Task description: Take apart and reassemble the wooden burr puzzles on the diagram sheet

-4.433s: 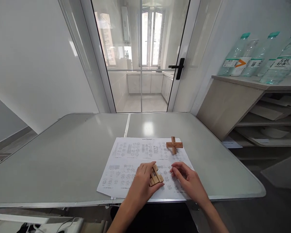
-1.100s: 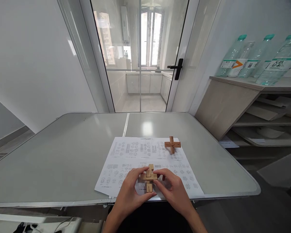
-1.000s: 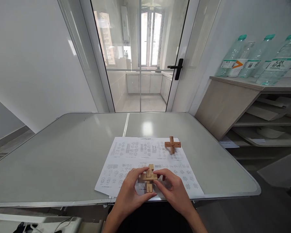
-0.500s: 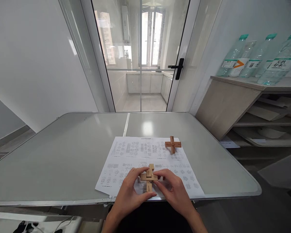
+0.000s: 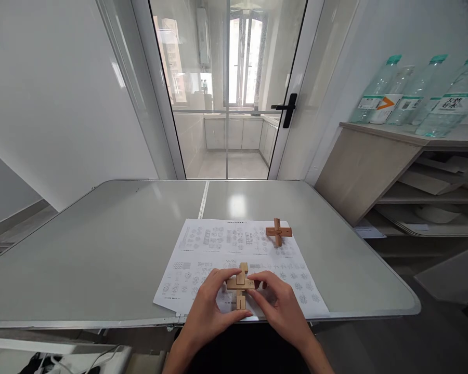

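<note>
Between my two hands is a light wooden interlocking puzzle [image 5: 241, 284], made of crossing notched bars, just above the printed sheet near the table's front edge. My left hand [image 5: 208, 298] grips it from the left, its index finger at the upper bar and its thumb at the near end. From the right, my right hand [image 5: 275, 298] pinches the end of the crosswise bar between thumb and fingers. A darker, reddish wooden cross-shaped puzzle [image 5: 278, 232] rests on the far right part of the sheet, apart from both hands.
Under the puzzles lies a white sheet [image 5: 203, 254] printed with small diagrams, on a grey-green table [image 5: 101, 249] with a metal edge. To the right, a wooden shelf [image 5: 374, 161] carries several plastic bottles [image 5: 405, 98]. Behind the table stands a glass door with a black handle [image 5: 288, 109].
The crossing bars of the light puzzle have shifted very slightly against each other. Both hands keep nearly the same grip, and the reddish puzzle stays put.
</note>
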A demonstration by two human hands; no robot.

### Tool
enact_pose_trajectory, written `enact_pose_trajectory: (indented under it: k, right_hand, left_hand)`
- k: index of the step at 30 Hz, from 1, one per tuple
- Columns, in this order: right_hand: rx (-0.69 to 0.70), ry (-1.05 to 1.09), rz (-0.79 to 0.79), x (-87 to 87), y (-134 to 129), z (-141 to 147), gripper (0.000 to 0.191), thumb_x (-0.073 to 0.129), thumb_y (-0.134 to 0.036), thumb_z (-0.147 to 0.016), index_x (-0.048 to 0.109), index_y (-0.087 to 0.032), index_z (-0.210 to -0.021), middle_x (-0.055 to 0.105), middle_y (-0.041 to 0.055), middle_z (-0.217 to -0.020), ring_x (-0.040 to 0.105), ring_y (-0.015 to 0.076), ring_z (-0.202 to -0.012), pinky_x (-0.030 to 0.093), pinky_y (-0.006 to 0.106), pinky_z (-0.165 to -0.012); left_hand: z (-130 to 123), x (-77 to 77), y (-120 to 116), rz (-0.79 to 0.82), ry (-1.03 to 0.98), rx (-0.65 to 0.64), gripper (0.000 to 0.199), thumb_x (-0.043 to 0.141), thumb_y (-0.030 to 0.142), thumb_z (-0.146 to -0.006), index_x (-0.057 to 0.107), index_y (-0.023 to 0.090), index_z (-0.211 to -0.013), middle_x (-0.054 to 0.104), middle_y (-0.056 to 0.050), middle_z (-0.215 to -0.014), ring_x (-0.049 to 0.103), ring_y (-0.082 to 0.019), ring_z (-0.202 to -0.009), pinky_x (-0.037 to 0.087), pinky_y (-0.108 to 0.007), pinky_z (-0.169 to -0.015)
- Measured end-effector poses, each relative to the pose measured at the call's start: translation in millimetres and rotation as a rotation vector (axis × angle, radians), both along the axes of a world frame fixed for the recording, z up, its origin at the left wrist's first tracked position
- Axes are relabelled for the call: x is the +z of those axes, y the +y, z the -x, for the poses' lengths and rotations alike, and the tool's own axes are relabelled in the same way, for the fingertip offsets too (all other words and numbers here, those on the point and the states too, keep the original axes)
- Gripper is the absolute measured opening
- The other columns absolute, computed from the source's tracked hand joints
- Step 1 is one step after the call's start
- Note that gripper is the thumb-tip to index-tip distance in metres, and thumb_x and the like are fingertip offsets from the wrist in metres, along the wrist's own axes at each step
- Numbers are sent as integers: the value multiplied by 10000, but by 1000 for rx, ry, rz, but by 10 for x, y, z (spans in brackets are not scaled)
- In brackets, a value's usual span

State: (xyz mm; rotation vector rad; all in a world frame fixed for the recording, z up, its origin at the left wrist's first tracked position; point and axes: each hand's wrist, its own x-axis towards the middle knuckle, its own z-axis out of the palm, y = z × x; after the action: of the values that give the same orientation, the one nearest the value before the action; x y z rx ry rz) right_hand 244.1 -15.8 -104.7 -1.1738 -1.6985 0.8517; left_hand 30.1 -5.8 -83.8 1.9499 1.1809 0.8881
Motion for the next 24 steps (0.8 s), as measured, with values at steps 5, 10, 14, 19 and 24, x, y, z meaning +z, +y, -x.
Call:
enact_pose_trajectory:
  k: [5, 10, 14, 19, 24]
  right_hand:
    - [18, 8, 0, -8, -7, -10, 165, 594, -323, -1026, 686, -279, -1156, 716, 33, -1015, 668, 216, -920, 527, 320, -816]
    - [14, 5, -3, -16, 8, -14, 164, 600, -327, -1027, 691, -277, -1154, 722, 36, -1017, 672, 215, -908, 534, 321, -806]
    - [5, -10, -2, -7, 18, -6, 159, 625, -328, -1011, 687, -280, -1150, 714, 29, -1004, 670, 213, -897, 540, 315, -780]
    - [13, -52, -18, 10, 33, 16, 313, 690, -265, -950, 646, -309, -1256, 666, 41, -1228, 656, 236, -1120, 559, 353, -949]
    - [0, -155, -21, 1, 44, 50, 500, 726, -253, -915, 594, -340, -1390, 572, 74, -1402, 567, 294, -1320, 516, 460, -1107]
  left_hand:
    - [7, -8, -2, -22, -2, -4, 674, 911, 277, -748, 595, 349, -1338, 674, -33, -1252, 634, -267, -1127, 536, -407, -965]
    - [7, 1, -10, -12, -9, 12, 670, 915, 276, -733, 611, 355, -1324, 691, -17, -1262, 654, -257, -1131, 543, -385, -969]
    - [-1, 18, -24, 24, -44, 64, 668, 903, 311, -741, 604, 341, -1337, 689, -26, -1330, 658, -271, -1181, 530, -408, -1031]
    - [-5, 10, -20, 91, -66, 151, 659, 868, 355, -762, 592, 299, -1357, 719, -61, -1266, 675, -291, -1158, 534, -458, -1038]
    - [-4, -7, -13, 99, -105, 161, 642, 856, 364, -771, 595, 293, -1353, 731, -73, -1238, 671, -310, -1198, 523, -486, -1062]
